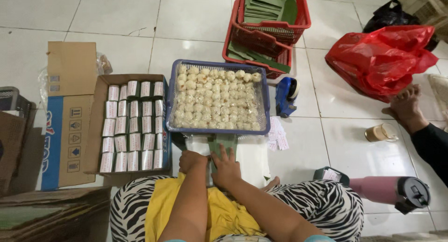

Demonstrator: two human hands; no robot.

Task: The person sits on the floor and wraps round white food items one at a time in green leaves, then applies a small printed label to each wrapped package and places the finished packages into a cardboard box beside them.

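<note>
Head view: person seated on the tiled floor.
Left hand [192, 160]: clenched beside the green leaf strip [224, 142].
Right hand [226, 169]: fingers spread flat, pressing the strip.
Strip: thin, limp, tears easily; probably best pinched at an edge.
Counts: one blue basket [265, 100] of pale balls, two red baskets [233, 34], one cardboard box [95, 116] of wrapped rolls.

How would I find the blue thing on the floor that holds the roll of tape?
Start at the big blue basket full of pale round balls, in front of the person's hands. Look just past its right edge, below the red crates of green leaves. There sits the tape dispenser on the white tiles, the only small solid-blue thing there, with a pale roll in it.
</note>
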